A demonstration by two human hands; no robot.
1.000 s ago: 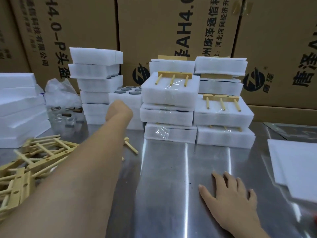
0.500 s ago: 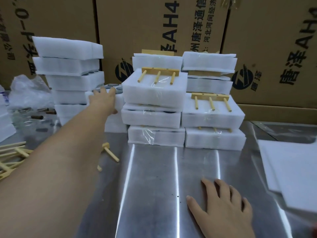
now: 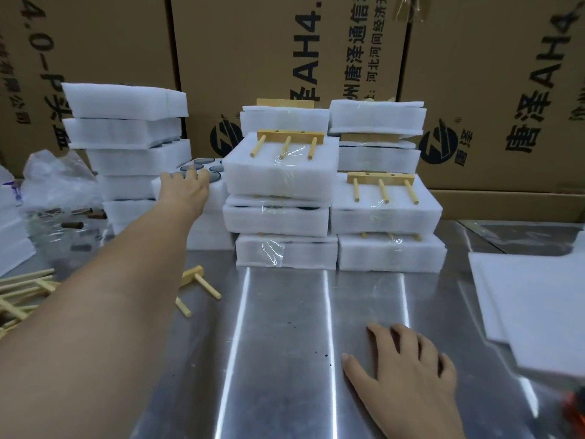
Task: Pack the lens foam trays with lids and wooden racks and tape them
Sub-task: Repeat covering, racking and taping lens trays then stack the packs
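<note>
A brushed steel worktable (image 3: 285,359) is being used as a packing bench. Nearest, the right hand (image 3: 408,365) is being pressed flat on the metal, fingers straight and spread, holding nothing, seemingly as support for the long reach. Thin white foam lid sheets (image 3: 538,312) are being kept just to its right and loose pale wooden racks (image 3: 22,293) at far left, both handy. Farther off, the left hand (image 3: 185,191) is being laid, fingers outstretched, on an uncovered white foam tray of dark round lenses (image 3: 202,167), likely the next one to be packed. Beside it, tape-wrapped foam packs topped with racks (image 3: 281,175) are being stacked before printed brown cardboard cartons (image 3: 253,58).
</note>
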